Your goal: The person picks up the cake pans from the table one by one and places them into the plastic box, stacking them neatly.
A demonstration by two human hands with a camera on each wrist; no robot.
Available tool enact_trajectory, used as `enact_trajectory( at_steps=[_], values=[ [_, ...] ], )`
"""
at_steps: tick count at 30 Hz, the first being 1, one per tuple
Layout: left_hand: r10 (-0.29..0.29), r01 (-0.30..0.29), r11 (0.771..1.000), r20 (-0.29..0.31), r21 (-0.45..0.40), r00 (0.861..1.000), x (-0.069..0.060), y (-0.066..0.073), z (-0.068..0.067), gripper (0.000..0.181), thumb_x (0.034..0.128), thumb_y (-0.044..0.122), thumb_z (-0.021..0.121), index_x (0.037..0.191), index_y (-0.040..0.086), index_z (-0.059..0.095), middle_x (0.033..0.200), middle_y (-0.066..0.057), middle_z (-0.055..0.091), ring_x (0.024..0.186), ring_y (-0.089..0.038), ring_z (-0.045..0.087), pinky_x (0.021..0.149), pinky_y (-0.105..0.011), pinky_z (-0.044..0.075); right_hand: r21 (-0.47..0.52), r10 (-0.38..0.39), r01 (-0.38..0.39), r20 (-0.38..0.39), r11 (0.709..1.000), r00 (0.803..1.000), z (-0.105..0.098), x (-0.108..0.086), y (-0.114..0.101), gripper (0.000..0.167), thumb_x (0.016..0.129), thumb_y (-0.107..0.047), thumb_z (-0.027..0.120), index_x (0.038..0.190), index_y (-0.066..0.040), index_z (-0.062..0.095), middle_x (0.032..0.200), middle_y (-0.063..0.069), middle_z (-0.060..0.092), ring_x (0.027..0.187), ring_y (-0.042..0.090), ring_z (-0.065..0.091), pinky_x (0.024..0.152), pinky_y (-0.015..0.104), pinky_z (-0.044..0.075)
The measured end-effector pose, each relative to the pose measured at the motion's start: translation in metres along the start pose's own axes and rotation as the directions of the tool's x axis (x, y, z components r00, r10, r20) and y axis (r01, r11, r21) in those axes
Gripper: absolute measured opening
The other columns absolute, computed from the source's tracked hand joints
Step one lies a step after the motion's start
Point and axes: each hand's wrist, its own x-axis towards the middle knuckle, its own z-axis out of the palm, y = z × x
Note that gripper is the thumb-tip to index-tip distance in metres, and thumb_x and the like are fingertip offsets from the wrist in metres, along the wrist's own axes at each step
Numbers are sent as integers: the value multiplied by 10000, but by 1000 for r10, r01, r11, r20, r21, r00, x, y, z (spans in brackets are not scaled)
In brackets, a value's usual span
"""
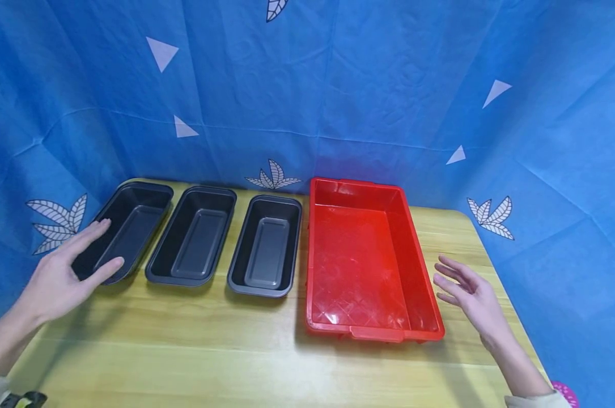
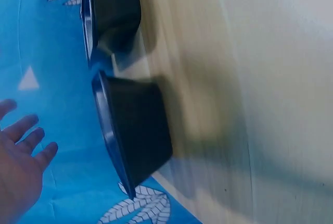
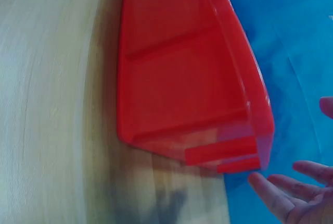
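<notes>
My left hand (image 1: 57, 283) hovers over the near left side of the leftmost black loaf pan (image 1: 136, 235), its fingers extended and holding nothing. The left wrist view shows a gap between that hand and the nearest pan (image 2: 138, 130). Two more black loaf pans, a middle one (image 1: 200, 243) and a right one (image 1: 266, 252), stand in a row beside it. To the right of them lies a red plastic tray (image 1: 358, 260) with nothing inside. Just off the tray's right wall, my right hand (image 1: 473, 297) is held in the air, fingers spread and slightly bent, gripping nothing.
All the containers stand on a light wooden table (image 1: 185, 351). Blue patterned cloth (image 1: 307, 90) hangs behind the table and down both sides. A small pink object (image 1: 564, 392) shows at the lower right, and a dark item (image 1: 24, 399) is at the left wrist.
</notes>
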Motion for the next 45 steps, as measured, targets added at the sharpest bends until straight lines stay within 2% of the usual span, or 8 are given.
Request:
enact_trajectory(
  at_steps=[13, 22, 26, 29, 36, 39, 41, 45],
  values=[
    [-203, 202, 979, 11, 14, 979, 15, -30, -6, 726, 1055, 386, 635, 1664, 144, 323, 1650, -294, 392, 1344, -648, 455, 1088, -637, 453, 78, 195, -202, 88, 976, 977, -4, 6, 8, 641, 1047, -280, 666, 1553, 36, 429, 1019, -252, 741, 915, 67, 762, 795, 305, 677],
    [-272, 271, 962, 57, 17, 961, 21, -46, -6, 792, 1061, 427, 611, 1681, 102, 240, 1630, -357, 369, 1359, -679, 414, 1005, -771, 388, 77, 223, -234, 131, 969, 966, -5, 8, 11, 585, 1021, -221, 704, 1519, 13, 504, 1012, -171, 753, 929, 75, 749, 779, 366, 685],
    [-276, 274, 961, 36, 37, 961, 25, -55, -5, 769, 1067, 408, 608, 1662, 52, 277, 1539, -399, 459, 1290, -629, 496, 959, -404, 592, 88, 228, -244, 160, 966, 960, -6, 9, 14, 573, 1022, -200, 702, 1514, 21, 510, 1017, -144, 752, 932, 94, 755, 780, 365, 686],
    [-277, 276, 961, 24, 32, 961, 29, -62, -6, 755, 1061, 400, 619, 1642, 23, 318, 1487, -410, 505, 1232, -497, 584, 727, -23, 461, 100, 231, -251, 172, 963, 958, -7, 8, 14, 556, 1025, -192, 696, 1507, 20, 518, 1019, -129, 753, 932, 109, 760, 783, 367, 686],
    [-317, 315, 947, 22, 58, 948, 42, -77, -10, 737, 1066, 409, 596, 1619, -9, 346, 1435, -414, 542, 1197, -552, 549, 598, -91, 320, 91, 231, -249, 172, 964, 958, -7, 7, 13, 538, 1025, -187, 695, 1499, 7, 533, 1011, -129, 748, 920, 104, 756, 770, 360, 686],
    [-307, 306, 950, -5, 59, 952, 47, -81, -11, 708, 1054, 401, 622, 1583, -23, 415, 1386, -363, 603, 966, -113, 647, 611, -90, 328, 89, 238, -255, 168, 963, 957, -7, 7, 13, 545, 1026, -180, 693, 1505, 13, 522, 1008, -129, 746, 918, 102, 753, 765, 356, 685],
    [-291, 291, 956, -14, 36, 957, 50, -82, -11, 686, 1047, 373, 643, 1555, -46, 448, 1327, -295, 660, 848, 163, 532, 607, -64, 345, 86, 235, -252, 169, 964, 957, -6, 8, 14, 553, 1028, -173, 687, 1513, 26, 507, 1008, -128, 743, 916, 98, 749, 757, 352, 685],
    [-282, 282, 959, -28, -8, 959, 54, -87, -10, 654, 1036, 340, 668, 1523, -60, 490, 974, 328, 604, 781, 340, 342, 594, -20, 383, 74, 230, -245, 169, 967, 958, -6, 8, 14, 575, 1032, -171, 681, 1524, 49, 480, 1005, -128, 737, 910, 89, 742, 748, 347, 684]
  ],
)
